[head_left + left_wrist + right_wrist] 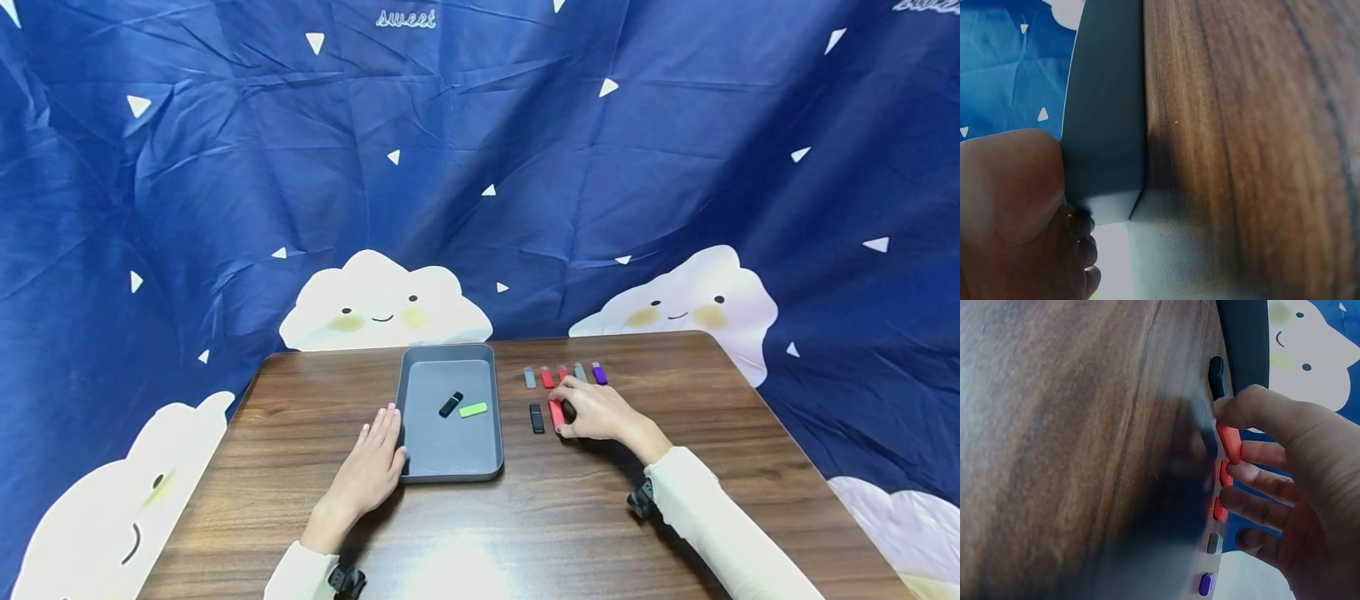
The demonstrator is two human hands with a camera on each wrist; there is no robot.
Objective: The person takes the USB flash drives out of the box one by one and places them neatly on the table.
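My right hand [596,410] pinches a red USB stick [556,414] between thumb and fingers, close over the table. In the right wrist view the thumb is at one end of the red stick [1229,441] and the fingertips are at the other. Just left of it lies a black USB stick [537,418]; a dark piece [569,411] shows partly under the hand. My left hand [369,467] rests along the left wall of a grey tray [450,478], fingers extended. Inside the tray lie a black USB stick [451,405] and a green one [473,410].
Behind the right hand runs a row of USB sticks: a grey one [530,377], a red one [547,378], another red one [562,373], a second grey one [580,372] and a purple one [599,373]. The wooden table [555,533] ends at a blue cloth backdrop [525,217].
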